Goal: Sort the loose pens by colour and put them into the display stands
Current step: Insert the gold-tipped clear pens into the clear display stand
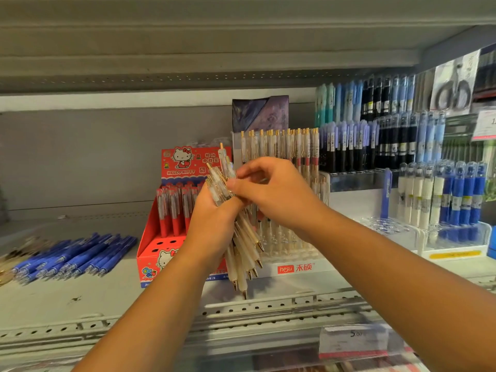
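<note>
Facing a grey shelf (80, 299) with a clear display stand (292, 267) of white-gold pens and, just left, a red display box (150, 248). Far left, loose blue pens (72, 256) in a pile. Gripping a bundle of cream pens (243, 253), tips down, in the left hand (212, 216) in front of both stands. Pinching its upper ends with the right hand (273, 194).

The grey metal shelf (67, 299) carried, left to right: a heap of loose blue pens (72, 257), a red Hello Kitty display box (154, 251), a clear hesu pen stand (295, 268), and a clear stand (456, 244) of blue and white pens.
</note>
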`<action>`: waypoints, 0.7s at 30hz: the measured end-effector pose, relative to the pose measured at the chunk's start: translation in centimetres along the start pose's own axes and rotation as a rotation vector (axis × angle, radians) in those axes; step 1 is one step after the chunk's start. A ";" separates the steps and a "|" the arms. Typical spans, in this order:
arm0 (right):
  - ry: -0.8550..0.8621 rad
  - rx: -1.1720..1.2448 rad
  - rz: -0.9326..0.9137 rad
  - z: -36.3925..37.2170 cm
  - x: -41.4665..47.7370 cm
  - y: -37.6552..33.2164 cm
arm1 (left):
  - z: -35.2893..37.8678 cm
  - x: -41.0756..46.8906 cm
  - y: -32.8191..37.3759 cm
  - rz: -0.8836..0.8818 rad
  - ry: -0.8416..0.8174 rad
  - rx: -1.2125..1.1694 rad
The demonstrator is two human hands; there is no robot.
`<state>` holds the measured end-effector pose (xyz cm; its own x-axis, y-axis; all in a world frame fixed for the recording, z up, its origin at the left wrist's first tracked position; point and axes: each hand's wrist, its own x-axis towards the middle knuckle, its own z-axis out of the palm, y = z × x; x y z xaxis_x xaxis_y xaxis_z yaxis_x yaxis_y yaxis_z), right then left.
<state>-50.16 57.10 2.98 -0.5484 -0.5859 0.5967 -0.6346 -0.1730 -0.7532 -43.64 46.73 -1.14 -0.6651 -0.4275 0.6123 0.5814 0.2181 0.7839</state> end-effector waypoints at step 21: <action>0.094 0.108 0.175 -0.9 0.0 0.7 | 0.0 -0.1 0.0 -0.066 0.081 0.032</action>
<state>-51.08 57.66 2.70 -0.6968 -0.5386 0.4737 -0.4660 -0.1622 -0.8698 -43.54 46.80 -1.21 -0.6603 -0.5113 0.5501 0.5218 0.2145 0.8257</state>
